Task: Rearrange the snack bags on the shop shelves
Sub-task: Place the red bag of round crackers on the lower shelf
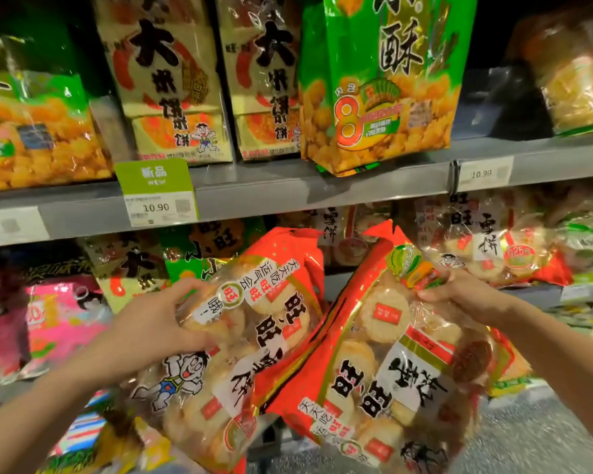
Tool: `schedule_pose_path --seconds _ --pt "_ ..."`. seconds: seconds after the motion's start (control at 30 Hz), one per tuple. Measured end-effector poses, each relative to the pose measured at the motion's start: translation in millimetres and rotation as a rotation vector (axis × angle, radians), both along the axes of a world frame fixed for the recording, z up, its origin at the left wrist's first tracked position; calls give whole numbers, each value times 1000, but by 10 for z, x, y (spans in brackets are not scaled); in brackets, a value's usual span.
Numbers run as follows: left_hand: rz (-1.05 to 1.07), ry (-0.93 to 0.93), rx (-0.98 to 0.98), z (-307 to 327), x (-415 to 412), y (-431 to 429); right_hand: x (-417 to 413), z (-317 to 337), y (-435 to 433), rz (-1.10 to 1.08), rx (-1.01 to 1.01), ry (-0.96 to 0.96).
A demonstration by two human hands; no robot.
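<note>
My left hand (158, 323) grips the left bag (240, 340) at its left edge, fingers curled round the clear film, thumb on the front. My right hand (466, 295) pinches the right bag (384, 357) near its upper right corner, fingers closed on the film beside a green and orange sticker (409, 265). Both bags are held in front of the lower shelf (545, 295), tilted, their red edges overlapping in the middle. The right bag is upside down: its print reads inverted.

Each bag is clear with red trim and shows round pale rice crackers. Both carry the black characters 旺旺; the left one also shows a cartoon boy (175, 378) in blue shorts. Smaller lettering is legible only in part.

Above, the upper shelf (288, 189) holds a green bag (384, 83) marked 酥 and a large 8, jutting over the shelf edge. Left of it stand two tan bags (172, 80) headed 大, with the same cartoon boy. A green tag (154, 189) on the shelf rail reads 新品 and 10.90; a white tag (483, 173) to the right also reads 10.90. A tag at far left shows 99, the rest cut off.

On the lower shelf at right lies another clear bag (486, 241) marked 旺旺. Pink bags (52, 319) sit at lower left, blurred.
</note>
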State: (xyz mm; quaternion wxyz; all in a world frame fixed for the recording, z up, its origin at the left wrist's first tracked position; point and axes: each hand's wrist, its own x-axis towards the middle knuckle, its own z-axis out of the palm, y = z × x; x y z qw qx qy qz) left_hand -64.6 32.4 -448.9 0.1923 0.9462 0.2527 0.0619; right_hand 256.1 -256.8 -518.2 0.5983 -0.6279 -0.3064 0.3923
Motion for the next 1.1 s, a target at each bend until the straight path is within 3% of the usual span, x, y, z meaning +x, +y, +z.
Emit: schedule_pose_path --seconds 0.17,0.5,0.83,0.93,1.0,1.1 --pt "9 70 3 25 214 407 315 -95 109 -109 -31 -38" --pt "-9 -17 -268 -130 353 954 553 -291 106 -433 229 73" --pt "-23 -8 -213 -139 264 1113 606 -105 -20 -780 383 -10" --pt "-40 -30 -194 -127 197 1097 500 -82 -33 -885 383 -110" --pt "-38 -69 -175 -93 153 1025 415 -73 67 -875 358 -174" --pt "-61 -94 -189 -42 65 932 299 -96 330 -799 398 -109"
